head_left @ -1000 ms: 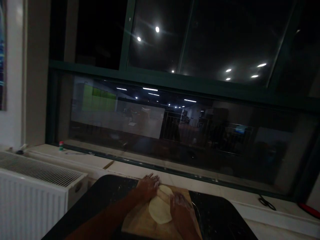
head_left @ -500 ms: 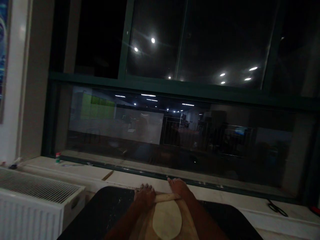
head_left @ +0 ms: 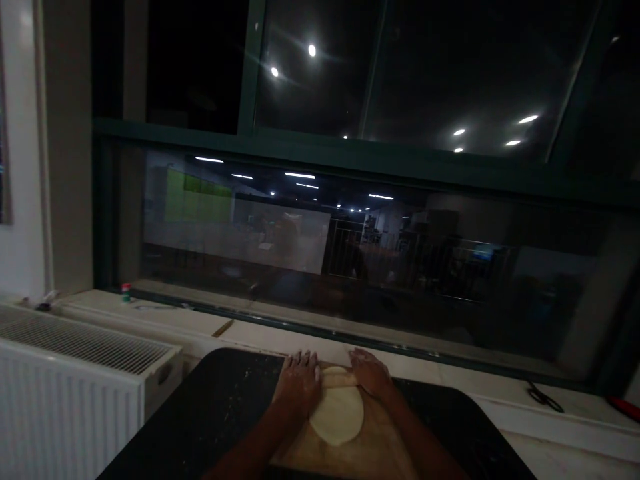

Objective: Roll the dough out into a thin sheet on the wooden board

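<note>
Left hand (head_left: 299, 384): lying open, palm pressing the rolling pin (head_left: 340, 380), lower centre.
Right hand (head_left: 370, 373): lying open likewise.
Dough (head_left: 337, 413): resting flat on board (head_left: 370, 447).

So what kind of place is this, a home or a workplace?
Probably a workplace room at night: a wide window reflecting ceiling lights, a radiator, and dough on a wooden board.

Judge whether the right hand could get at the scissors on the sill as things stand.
Probably not without letting go: the right hand rests on the rolling pin, and the scissors lie well off to its right, though nothing blocks the way.
</note>
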Demonstrator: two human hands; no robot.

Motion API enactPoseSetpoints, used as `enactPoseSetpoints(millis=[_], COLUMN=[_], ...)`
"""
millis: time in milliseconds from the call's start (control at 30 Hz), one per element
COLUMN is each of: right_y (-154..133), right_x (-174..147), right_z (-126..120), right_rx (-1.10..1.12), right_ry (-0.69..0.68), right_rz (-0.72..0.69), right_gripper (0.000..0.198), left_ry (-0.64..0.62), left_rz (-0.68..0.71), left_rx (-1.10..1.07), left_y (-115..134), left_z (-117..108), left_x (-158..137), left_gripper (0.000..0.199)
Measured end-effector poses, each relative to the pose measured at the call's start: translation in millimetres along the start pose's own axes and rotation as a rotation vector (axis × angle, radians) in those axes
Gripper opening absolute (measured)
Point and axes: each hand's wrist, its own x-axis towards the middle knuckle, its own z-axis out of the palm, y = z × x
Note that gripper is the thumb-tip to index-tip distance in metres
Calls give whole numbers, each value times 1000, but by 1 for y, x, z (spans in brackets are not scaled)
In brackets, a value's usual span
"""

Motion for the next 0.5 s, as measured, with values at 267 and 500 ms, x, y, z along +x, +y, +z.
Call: enactPoseSetpoints(millis=[267,500], right_y=[-43,-43], right_x=[-103,-95], right_z=[-32,-31], right_rx=[-27,4], right_ry=[44,-23], right_rz=[174,191], right_gripper=[47,47], left_ry=[40,28], left_rz=[188,178], left_rx=[-62,-98], left_y=[6,8], left_z=[-16,-21], left_x=[-49,-45], left_gripper=[48,47])
